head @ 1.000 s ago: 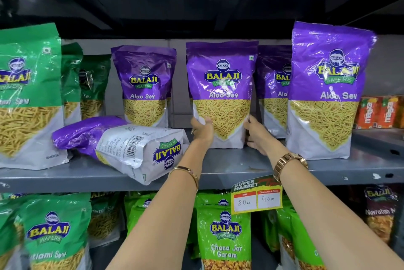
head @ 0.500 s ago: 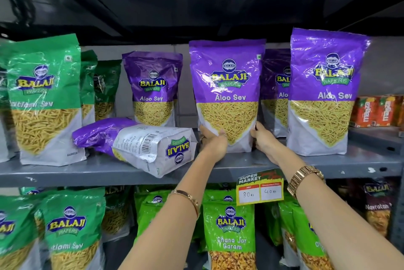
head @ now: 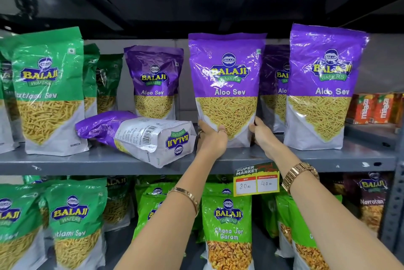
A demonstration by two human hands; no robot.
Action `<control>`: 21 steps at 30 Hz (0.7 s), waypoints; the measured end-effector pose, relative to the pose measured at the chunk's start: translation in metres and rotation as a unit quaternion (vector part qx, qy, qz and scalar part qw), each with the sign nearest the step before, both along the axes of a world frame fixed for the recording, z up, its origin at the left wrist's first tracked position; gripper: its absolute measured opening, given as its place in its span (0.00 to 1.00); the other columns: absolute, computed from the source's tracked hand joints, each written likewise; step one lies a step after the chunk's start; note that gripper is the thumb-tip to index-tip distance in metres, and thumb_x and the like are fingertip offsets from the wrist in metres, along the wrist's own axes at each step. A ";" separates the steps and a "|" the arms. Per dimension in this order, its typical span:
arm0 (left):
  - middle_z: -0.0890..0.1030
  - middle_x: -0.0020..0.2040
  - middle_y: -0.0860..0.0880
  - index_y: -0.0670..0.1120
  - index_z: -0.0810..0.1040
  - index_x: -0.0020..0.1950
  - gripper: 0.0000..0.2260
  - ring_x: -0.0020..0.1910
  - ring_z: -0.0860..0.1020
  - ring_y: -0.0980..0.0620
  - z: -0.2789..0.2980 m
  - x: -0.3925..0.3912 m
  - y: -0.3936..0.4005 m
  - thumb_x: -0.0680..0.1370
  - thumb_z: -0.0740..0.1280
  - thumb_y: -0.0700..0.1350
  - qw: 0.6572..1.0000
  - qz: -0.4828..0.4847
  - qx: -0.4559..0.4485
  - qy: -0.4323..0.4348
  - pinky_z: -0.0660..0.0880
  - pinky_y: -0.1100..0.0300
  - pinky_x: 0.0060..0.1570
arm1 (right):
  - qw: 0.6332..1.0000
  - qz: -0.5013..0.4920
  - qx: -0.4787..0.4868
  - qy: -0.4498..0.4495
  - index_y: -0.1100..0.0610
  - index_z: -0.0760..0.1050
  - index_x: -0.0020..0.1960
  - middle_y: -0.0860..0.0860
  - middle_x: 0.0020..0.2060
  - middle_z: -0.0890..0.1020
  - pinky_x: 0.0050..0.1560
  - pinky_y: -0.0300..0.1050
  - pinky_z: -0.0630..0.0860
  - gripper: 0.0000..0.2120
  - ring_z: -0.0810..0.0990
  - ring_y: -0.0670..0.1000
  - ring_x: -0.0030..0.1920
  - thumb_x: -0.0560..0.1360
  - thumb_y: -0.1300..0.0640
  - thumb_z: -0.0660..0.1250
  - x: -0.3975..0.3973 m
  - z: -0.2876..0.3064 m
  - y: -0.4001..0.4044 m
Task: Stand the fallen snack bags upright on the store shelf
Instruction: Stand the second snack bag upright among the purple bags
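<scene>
A purple Aloo Sev bag (head: pixel 226 86) stands upright in the middle of the grey shelf (head: pixel 109 163). My left hand (head: pixel 212 138) grips its lower left corner and my right hand (head: pixel 261 131) holds its lower right edge. To the left of my hands a second purple Aloo Sev bag (head: pixel 140 136) lies on its side, back panel and barcode facing out, its base overhanging the shelf's front edge. More purple bags stand upright: one behind the fallen bag (head: pixel 154 81), one at the right front (head: pixel 325 88).
Green Ratlami Sev bags (head: pixel 49 92) stand at the left of the same shelf. Orange juice cartons (head: pixel 373 109) sit at the far right. A yellow price tag (head: pixel 256 180) hangs from the shelf edge. The lower shelf holds green bags (head: pixel 227 228).
The held purple bag has come forward toward the shelf's front edge with both hands on its base. The camera has shifted left. The fallen bag has not moved.
</scene>
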State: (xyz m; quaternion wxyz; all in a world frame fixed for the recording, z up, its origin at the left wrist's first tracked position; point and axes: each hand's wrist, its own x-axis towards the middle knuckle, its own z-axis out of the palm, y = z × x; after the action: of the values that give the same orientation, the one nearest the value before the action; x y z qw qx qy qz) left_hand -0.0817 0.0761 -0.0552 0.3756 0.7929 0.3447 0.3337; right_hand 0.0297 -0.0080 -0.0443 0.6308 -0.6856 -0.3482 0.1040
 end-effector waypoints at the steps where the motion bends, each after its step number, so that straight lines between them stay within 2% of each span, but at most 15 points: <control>1: 0.60 0.74 0.38 0.45 0.37 0.74 0.32 0.69 0.64 0.37 0.000 0.000 0.000 0.79 0.51 0.55 1.000 0.001 0.001 -0.002 0.62 0.46 0.66 | 1.000 -0.003 -0.004 -0.001 0.55 0.54 0.73 0.55 0.72 0.64 0.67 0.50 0.61 0.21 0.62 0.57 0.71 0.80 0.61 0.48 0.000 0.000 0.000; 6: 0.59 0.75 0.38 0.46 0.38 0.75 0.32 0.69 0.64 0.37 0.001 -0.002 -0.002 0.79 0.51 0.56 1.000 0.000 -0.001 -0.008 0.62 0.47 0.66 | 1.000 0.003 0.011 0.005 0.56 0.58 0.71 0.55 0.70 0.67 0.59 0.45 0.62 0.20 0.65 0.56 0.69 0.80 0.63 0.49 -0.001 0.000 -0.001; 14: 0.57 0.75 0.38 0.46 0.35 0.75 0.33 0.70 0.63 0.37 0.003 -0.004 -0.004 0.79 0.52 0.56 1.000 0.002 -0.009 -0.006 0.61 0.46 0.67 | 1.000 0.006 0.011 0.001 0.55 0.59 0.71 0.55 0.69 0.68 0.58 0.45 0.62 0.20 0.66 0.56 0.68 0.80 0.62 0.49 -0.001 0.001 0.000; 16: 0.53 0.76 0.39 0.46 0.34 0.74 0.34 0.73 0.59 0.39 0.003 -0.006 -0.007 0.79 0.53 0.55 0.999 -0.003 -0.003 -0.035 0.58 0.47 0.69 | 1.000 -0.006 0.006 -0.001 0.55 0.59 0.71 0.56 0.68 0.69 0.60 0.47 0.64 0.20 0.67 0.57 0.67 0.80 0.61 0.50 -0.001 0.001 0.000; 19: 0.40 0.77 0.43 0.45 0.33 0.74 0.35 0.76 0.43 0.46 0.003 -0.010 -0.014 0.79 0.56 0.50 0.990 -0.037 0.031 -0.136 0.45 0.52 0.73 | 0.999 -0.017 0.019 -0.025 0.53 0.57 0.72 0.56 0.69 0.69 0.66 0.54 0.65 0.22 0.68 0.58 0.66 0.79 0.59 0.52 0.001 -0.002 -0.001; 21: 0.40 0.77 0.44 0.46 0.34 0.74 0.35 0.76 0.41 0.48 0.005 -0.014 -0.019 0.79 0.58 0.47 0.981 -0.039 0.031 -0.189 0.44 0.54 0.73 | 0.997 -0.037 0.049 -0.039 0.52 0.58 0.72 0.55 0.69 0.70 0.68 0.55 0.65 0.23 0.68 0.57 0.67 0.78 0.57 0.55 0.000 -0.004 -0.004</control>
State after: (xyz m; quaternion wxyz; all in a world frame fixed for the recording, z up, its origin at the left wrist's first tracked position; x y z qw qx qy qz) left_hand -0.0954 0.0573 -0.0500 0.4220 0.7397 0.2257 0.4732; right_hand 0.0300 -0.0122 -0.0485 0.6531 -0.6695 -0.3520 0.0365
